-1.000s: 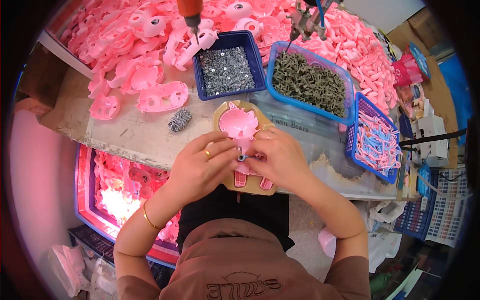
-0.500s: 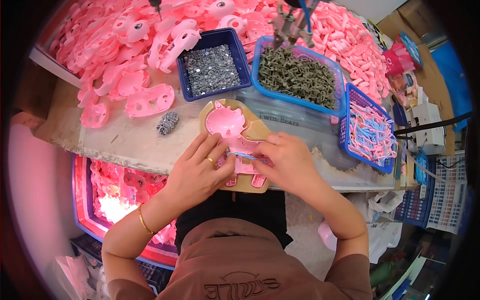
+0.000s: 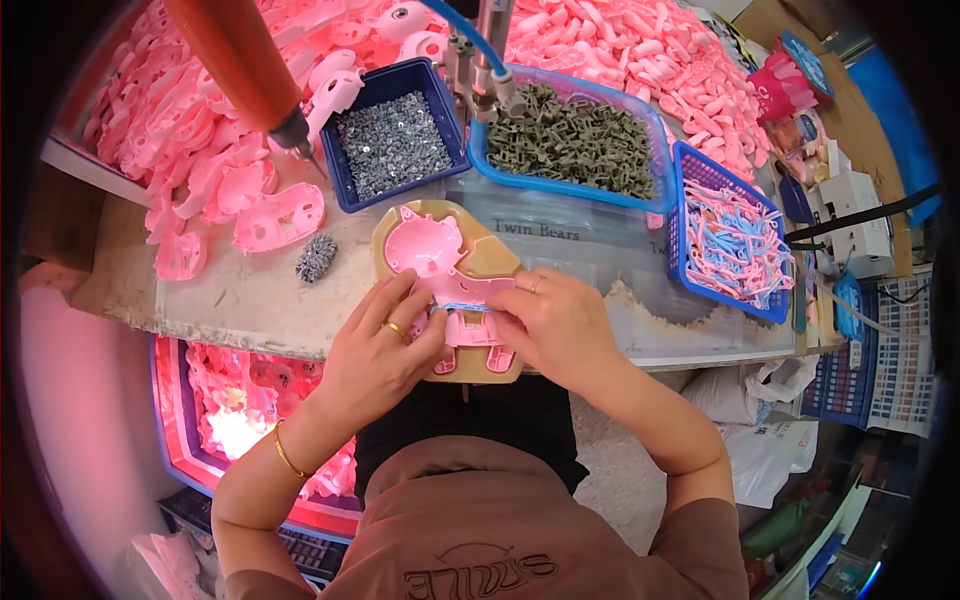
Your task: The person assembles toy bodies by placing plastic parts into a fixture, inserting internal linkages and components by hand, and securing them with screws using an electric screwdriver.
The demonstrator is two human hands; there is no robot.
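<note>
A pink plastic toy half-shell (image 3: 425, 243) lies with its hollow side up in a tan holding block (image 3: 495, 258) at the table's front edge. Across the shell's lower part runs a thin blue plastic piece (image 3: 466, 308). My left hand (image 3: 388, 330) has its fingertips closed at the left end of that piece, resting over the shell. At the other end my right hand (image 3: 558, 325) pinches it between thumb and fingers. The fingertips partly cover both ends of the blue piece.
An orange-red power screwdriver (image 3: 240, 65) hangs over the left side, near a clump of screws (image 3: 317, 258). Behind the block stand a navy screw bin (image 3: 348, 195), a blue tub (image 3: 560, 192) of olive parts and a basket (image 3: 722, 300) of thin pink and blue pieces. Pink shells (image 3: 280, 218) pile up behind.
The screwdriver has come far into view at the upper left, and the whole view has shifted slightly. Both hands stay at the blue piece, which now lies straighter across the shell.
</note>
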